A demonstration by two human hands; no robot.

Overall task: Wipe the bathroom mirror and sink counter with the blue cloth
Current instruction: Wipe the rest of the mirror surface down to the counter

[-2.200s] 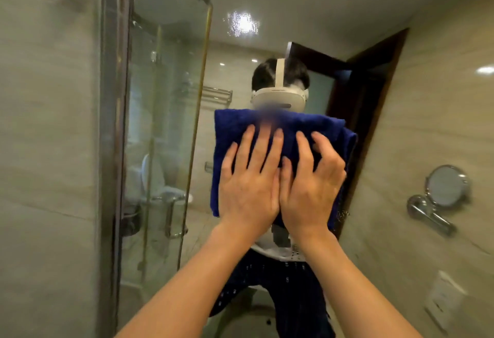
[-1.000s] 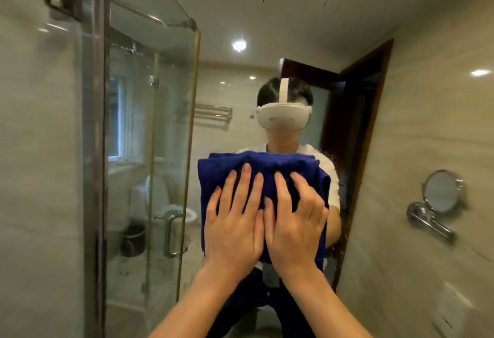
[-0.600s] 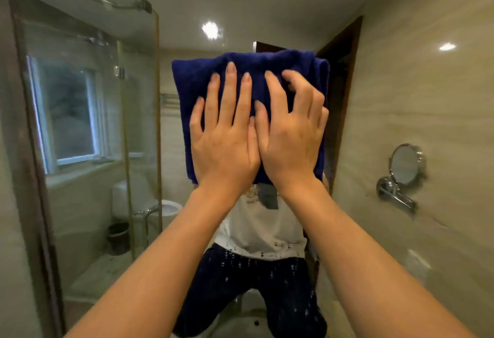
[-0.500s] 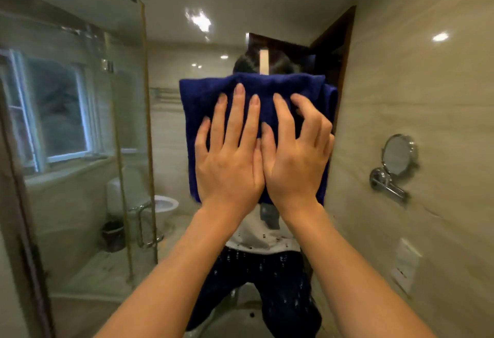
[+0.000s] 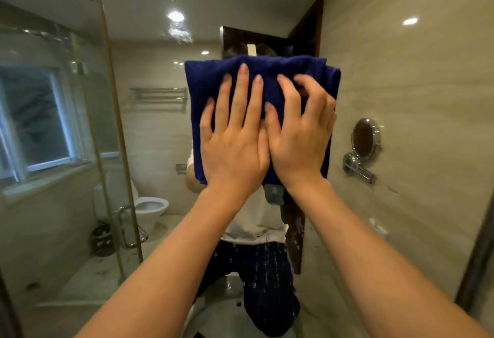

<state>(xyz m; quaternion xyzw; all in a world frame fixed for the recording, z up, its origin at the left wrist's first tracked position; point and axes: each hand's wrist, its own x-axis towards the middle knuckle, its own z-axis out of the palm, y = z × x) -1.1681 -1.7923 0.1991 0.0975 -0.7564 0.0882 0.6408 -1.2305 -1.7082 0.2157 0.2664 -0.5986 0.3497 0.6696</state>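
A folded dark blue cloth [image 5: 205,84] lies flat against the bathroom mirror [image 5: 149,134], which fills most of the view. My left hand [image 5: 235,140] presses on it with straight, spread fingers. My right hand [image 5: 299,134] presses beside it, thumbs side by side, its fingers slightly bent on the cloth's upper right part. The cloth hides the head of the person reflected in the mirror. The sink counter is not clearly visible; only a pale basin edge [image 5: 227,311] shows at the bottom.
The mirror reflects a glass shower screen [image 5: 80,124], a window [image 5: 34,118], a toilet [image 5: 149,206], a small bin [image 5: 103,240], a towel rack [image 5: 157,97] and a dark door [image 5: 304,30]. A round chrome shaving mirror [image 5: 365,137] hangs on the right wall. A dark mirror frame edge [image 5: 478,257] stands at right.
Both hands slid the cloth up the mirror, then back down a little over the last half second. The view shifted slightly left to right. My right fingers are now more bent.
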